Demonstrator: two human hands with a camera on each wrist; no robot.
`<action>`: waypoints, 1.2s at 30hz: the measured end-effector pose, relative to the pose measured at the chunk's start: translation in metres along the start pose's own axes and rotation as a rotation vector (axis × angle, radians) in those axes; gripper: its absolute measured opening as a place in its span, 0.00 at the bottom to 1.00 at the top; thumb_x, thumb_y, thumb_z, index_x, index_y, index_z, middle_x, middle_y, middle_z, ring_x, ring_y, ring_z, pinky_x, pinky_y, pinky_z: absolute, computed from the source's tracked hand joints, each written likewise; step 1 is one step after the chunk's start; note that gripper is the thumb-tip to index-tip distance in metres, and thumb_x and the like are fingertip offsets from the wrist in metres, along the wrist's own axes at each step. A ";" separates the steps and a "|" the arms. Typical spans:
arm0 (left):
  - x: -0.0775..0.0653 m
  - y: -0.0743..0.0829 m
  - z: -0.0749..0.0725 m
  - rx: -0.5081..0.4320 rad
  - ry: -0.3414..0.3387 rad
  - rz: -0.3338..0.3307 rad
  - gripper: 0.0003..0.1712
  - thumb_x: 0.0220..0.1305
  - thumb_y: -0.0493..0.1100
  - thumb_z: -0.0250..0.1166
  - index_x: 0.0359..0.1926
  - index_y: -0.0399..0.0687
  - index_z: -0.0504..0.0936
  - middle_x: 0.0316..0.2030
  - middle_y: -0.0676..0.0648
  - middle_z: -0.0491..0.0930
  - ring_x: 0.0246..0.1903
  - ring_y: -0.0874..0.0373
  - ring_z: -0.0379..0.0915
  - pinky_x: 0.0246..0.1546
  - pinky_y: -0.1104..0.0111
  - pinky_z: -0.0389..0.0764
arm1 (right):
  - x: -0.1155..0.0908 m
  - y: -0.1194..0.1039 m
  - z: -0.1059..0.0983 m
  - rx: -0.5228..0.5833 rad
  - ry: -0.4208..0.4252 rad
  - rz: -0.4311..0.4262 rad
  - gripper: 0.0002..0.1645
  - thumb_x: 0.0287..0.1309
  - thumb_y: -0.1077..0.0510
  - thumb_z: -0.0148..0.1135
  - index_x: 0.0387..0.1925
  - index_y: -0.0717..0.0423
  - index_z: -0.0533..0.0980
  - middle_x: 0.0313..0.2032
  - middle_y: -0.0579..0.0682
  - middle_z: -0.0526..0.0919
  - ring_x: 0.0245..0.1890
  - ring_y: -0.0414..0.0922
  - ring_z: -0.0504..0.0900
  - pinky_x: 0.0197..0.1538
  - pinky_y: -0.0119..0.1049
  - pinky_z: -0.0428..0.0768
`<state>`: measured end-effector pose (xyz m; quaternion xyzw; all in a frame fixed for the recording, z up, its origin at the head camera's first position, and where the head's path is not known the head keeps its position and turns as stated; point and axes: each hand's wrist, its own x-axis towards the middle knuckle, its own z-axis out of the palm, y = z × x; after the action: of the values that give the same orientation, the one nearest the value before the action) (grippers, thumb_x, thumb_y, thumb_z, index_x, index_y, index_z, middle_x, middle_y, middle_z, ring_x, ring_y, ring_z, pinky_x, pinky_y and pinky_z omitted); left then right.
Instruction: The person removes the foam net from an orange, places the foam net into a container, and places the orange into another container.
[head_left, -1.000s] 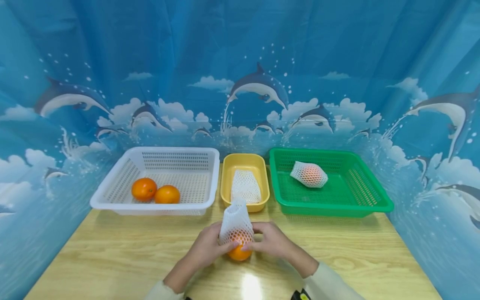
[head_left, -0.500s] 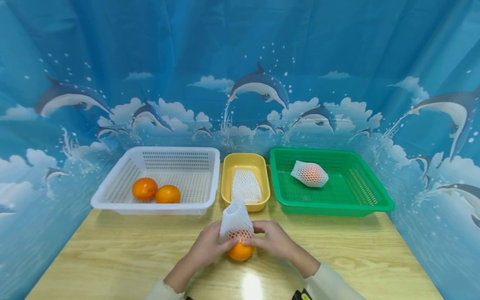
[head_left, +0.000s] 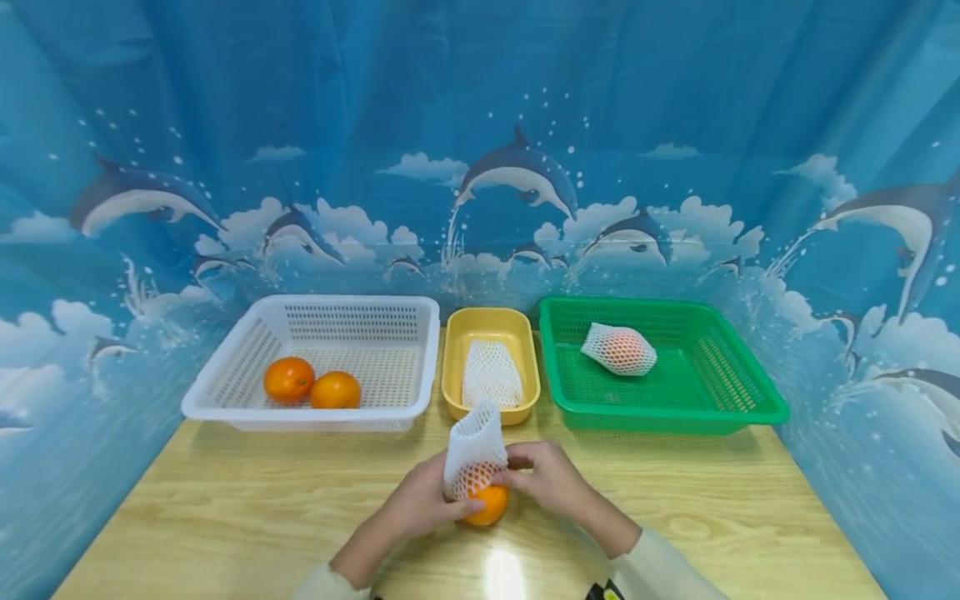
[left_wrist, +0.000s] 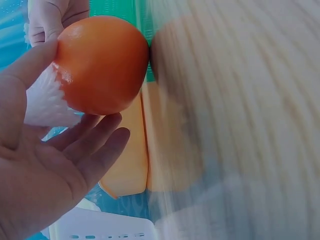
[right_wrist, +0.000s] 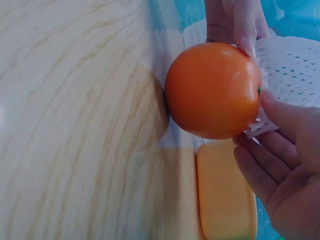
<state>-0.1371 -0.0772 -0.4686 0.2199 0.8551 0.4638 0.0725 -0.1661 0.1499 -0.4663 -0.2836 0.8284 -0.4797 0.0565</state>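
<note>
An orange sits on the table close to the person, its far part inside a white foam net sleeve whose loose end points up and away. The left hand holds the fruit from the left, thumb on the bare skin and fingers behind the net. From the other side the right hand pinches the edge of the sleeve. In the right wrist view, the orange shows mostly bare, with the net's rim bunched near its small green stem spot. The left wrist view shows the left thumb and fingers around the orange.
Behind the hands stands a yellow tub with more foam netting in it. A white basket on the left holds two oranges. To the right, a green basket holds a netted fruit.
The orange has shifted slightly right and the sleeve's loose end has tipped rightward. The left thumb has moved lower on the fruit. The baskets and tub have stayed put.
</note>
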 end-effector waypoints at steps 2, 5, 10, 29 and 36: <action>0.000 -0.001 0.001 0.001 -0.007 -0.005 0.37 0.53 0.56 0.73 0.60 0.46 0.72 0.50 0.47 0.80 0.48 0.53 0.77 0.49 0.58 0.79 | 0.000 0.000 0.000 0.018 0.018 -0.008 0.09 0.56 0.54 0.70 0.36 0.54 0.85 0.39 0.48 0.88 0.39 0.42 0.86 0.47 0.33 0.82; 0.000 -0.002 0.002 0.006 -0.029 -0.020 0.37 0.53 0.57 0.73 0.61 0.49 0.72 0.52 0.49 0.80 0.50 0.55 0.76 0.52 0.58 0.78 | 0.000 0.001 0.001 0.027 0.045 -0.010 0.08 0.56 0.55 0.70 0.36 0.55 0.86 0.38 0.48 0.88 0.38 0.41 0.86 0.45 0.32 0.83; 0.000 -0.004 0.002 0.014 -0.061 -0.036 0.37 0.54 0.57 0.72 0.61 0.48 0.73 0.53 0.49 0.79 0.52 0.55 0.75 0.53 0.58 0.77 | 0.001 0.001 0.000 0.043 0.082 0.013 0.11 0.57 0.55 0.68 0.40 0.56 0.85 0.38 0.49 0.88 0.37 0.39 0.85 0.42 0.30 0.83; -0.003 0.000 0.005 0.125 -0.070 -0.012 0.38 0.53 0.58 0.72 0.63 0.52 0.72 0.57 0.48 0.74 0.52 0.52 0.73 0.52 0.54 0.78 | 0.019 0.004 -0.005 0.133 0.250 0.091 0.11 0.60 0.56 0.66 0.38 0.60 0.80 0.31 0.52 0.87 0.31 0.53 0.85 0.36 0.44 0.85; -0.003 0.005 0.006 0.194 -0.043 0.067 0.35 0.52 0.54 0.74 0.61 0.56 0.75 0.56 0.50 0.74 0.53 0.51 0.73 0.53 0.48 0.76 | 0.032 0.004 -0.002 0.159 0.282 0.104 0.18 0.61 0.58 0.65 0.48 0.67 0.77 0.34 0.58 0.87 0.31 0.54 0.86 0.38 0.42 0.86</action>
<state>-0.1316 -0.0720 -0.4682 0.2642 0.8865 0.3760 0.0536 -0.1955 0.1362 -0.4623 -0.1649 0.8013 -0.5750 -0.0133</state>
